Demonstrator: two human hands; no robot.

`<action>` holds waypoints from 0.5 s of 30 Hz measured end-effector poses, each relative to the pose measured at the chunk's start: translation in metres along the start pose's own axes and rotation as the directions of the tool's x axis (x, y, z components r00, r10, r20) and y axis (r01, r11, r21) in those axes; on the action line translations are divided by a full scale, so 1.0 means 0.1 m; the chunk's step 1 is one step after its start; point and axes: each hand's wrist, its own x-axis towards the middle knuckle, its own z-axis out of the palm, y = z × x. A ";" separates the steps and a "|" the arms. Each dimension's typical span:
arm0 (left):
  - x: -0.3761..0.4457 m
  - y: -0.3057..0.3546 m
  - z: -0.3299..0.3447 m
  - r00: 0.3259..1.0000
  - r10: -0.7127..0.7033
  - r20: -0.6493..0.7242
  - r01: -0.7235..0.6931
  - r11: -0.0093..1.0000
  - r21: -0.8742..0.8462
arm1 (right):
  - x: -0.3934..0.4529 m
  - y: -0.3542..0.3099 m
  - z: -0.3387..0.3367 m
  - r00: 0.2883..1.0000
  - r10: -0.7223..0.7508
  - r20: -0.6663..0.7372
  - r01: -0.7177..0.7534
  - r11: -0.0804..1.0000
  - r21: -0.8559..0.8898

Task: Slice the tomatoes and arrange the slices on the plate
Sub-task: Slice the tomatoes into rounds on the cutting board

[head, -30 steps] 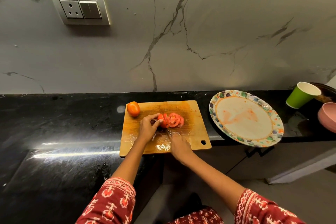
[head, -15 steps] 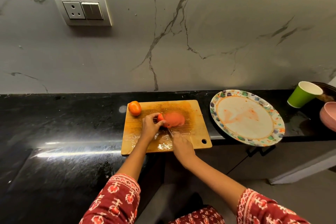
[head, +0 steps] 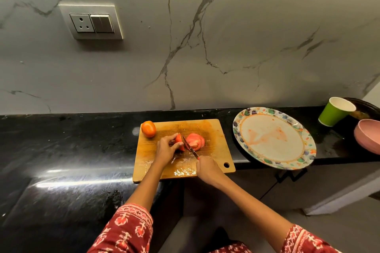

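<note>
Tomato piece [head: 179, 141], red, pinched by left hand [head: 167, 149] fingers; right hand [head: 207, 168] apparently grips knife [head: 190, 147]; slices [head: 195, 140] beside.

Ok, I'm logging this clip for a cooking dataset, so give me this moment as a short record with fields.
left hand: left hand holds the tomato end piece on the cutting board
right hand: right hand grips the knife, blade between end piece and cut slices
whole tomato: whole tomato at the board's far left corner
plate: plate right of the board, juice-stained, no slices
</note>
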 end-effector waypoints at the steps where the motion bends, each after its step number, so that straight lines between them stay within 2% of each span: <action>1: 0.00 0.00 0.00 1.000 0.002 -0.003 -0.002 1.000 0.000 | 0.01 -0.02 -0.02 1.000 -0.015 -0.017 0.015 1.000 0.014; 4: -0.01 0.00 0.02 1.000 0.000 -0.013 -0.001 1.000 -0.015 | 0.06 -0.10 -0.06 0.996 -0.044 -0.084 0.048 0.998 0.047; 10: -0.07 -0.02 0.08 0.993 -0.008 -0.116 0.002 0.998 -0.056 | 0.06 -0.24 -0.05 0.994 -0.047 -0.098 0.053 0.997 0.052; 15: -0.06 -0.01 0.07 0.998 -0.015 -0.058 0.013 0.999 -0.037 | 0.08 -0.22 -0.08 0.996 -0.015 -0.084 0.018 0.999 0.041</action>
